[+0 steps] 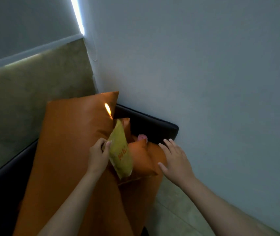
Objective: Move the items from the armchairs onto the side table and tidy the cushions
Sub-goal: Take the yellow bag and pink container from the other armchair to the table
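Yellow packet (120, 151): pinched at its edge by left hand (98, 155), right hand (175, 160) spread empty near small cushion (141, 161); may be dropped if so slight a pinch slips.

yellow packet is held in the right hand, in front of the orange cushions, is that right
Not quite. The head view shows the yellow packet held in the left hand, not the right; the right hand is open, fingers straight, holding nothing. The packet is indeed in front of the orange cushions.

Yellow red-lettered snack packet (121, 150), tilted on edge, large glossy orange cushion (71, 133) leaning upright behind, small orange cushion (142, 159) just beside.
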Motion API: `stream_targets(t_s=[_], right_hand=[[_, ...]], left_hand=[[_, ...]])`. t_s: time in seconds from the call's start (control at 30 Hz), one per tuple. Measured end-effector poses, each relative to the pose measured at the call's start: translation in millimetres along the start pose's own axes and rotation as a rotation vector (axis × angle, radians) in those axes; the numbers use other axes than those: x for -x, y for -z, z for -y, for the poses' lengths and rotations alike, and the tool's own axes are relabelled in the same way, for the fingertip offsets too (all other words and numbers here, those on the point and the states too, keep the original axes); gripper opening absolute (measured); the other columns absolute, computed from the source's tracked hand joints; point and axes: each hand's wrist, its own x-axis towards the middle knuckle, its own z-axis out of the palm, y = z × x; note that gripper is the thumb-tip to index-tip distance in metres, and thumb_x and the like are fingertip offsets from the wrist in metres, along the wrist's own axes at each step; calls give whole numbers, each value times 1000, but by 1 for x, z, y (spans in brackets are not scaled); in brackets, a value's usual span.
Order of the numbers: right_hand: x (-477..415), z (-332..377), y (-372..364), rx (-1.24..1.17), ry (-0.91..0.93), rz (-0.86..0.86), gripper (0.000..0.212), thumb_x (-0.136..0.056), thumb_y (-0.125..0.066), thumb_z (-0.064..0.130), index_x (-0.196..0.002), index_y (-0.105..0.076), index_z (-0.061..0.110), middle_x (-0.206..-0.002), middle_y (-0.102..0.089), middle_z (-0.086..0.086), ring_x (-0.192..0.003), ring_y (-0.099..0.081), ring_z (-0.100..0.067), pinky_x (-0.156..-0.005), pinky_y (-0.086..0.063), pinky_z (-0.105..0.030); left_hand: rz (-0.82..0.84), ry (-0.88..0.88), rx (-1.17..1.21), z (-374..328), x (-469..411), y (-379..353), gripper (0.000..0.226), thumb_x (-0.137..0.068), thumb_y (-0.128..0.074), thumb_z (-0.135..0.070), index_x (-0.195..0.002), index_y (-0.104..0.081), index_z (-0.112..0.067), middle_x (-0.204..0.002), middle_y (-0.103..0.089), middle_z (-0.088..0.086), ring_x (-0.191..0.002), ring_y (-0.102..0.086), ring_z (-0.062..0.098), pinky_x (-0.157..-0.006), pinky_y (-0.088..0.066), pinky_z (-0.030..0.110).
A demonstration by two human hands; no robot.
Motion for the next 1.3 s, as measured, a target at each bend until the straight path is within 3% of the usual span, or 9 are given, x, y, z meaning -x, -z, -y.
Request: stream_targets(t_s=[0.2, 0.4, 0.53, 0.9, 1.13, 1.3], right_hand=[[-58, -26, -25, -35, -1, 143, 68, -91, -53, 42, -148, -24, 22, -158, -16, -3, -146, -6, -20, -117, -11, -36], [-119, -53, -68, -57, 32, 303, 68, -90, -54, 43, -147, -27, 19, -157, -19, -6, -146, -9, -22, -115, -16, -40], [-158, -63, -96, -93, 51, 387, 68, -90, -53, 45, -147, -26, 20, -156, -20, -4, -145, -9, -22, -116, -15, -39], [-250, -102, -175, -65, 106, 527, 67, -89, -55, 42, -146, -30, 17, -155, -24, -6, -145, -13, -23, -115, -18, -40], [-280, -131, -243, -59, 114, 557, 59, -89, -58, 22, -143, -37, 12, -151, -32, -11, -142, -21, -27, -112, -23, -42], [-290, -128, -280, -172, 79, 550, 58, -89, -59, 32, -140, -41, 9, -147, -38, -12, -137, -28, -28, -109, -29, -45]], left_hand=[[-4, 91, -119, 23, -48, -12, 25, -95, -54, -19, -71, -50, -13, -58, -44, -6, -52, -39, 10, -51, -30, 33], [-73, 98, -455, 43, -74, -37, 19, -95, -54, -21, -81, -53, -8, -55, -54, 8, -50, -54, 32, -49, -32, 32], [-108, 143, -606, 48, -82, -52, 26, -93, -44, -29, -82, -51, -7, -58, -57, 18, -52, -58, 42, -46, -36, 37], [-95, 245, -811, 84, -97, -79, 37, -93, -34, -41, -80, -46, -10, -51, -52, 14, -45, -56, 38, -41, -36, 33], [-98, 280, -873, 106, -96, -94, 34, -94, -35, -39, -80, -46, -10, -50, -51, 14, -42, -55, 35, -41, -35, 32], [-93, 308, -860, 112, -98, -101, 35, -95, -36, -38, -78, -46, -9, -49, -49, 11, -41, -53, 34, -43, -31, 28]])
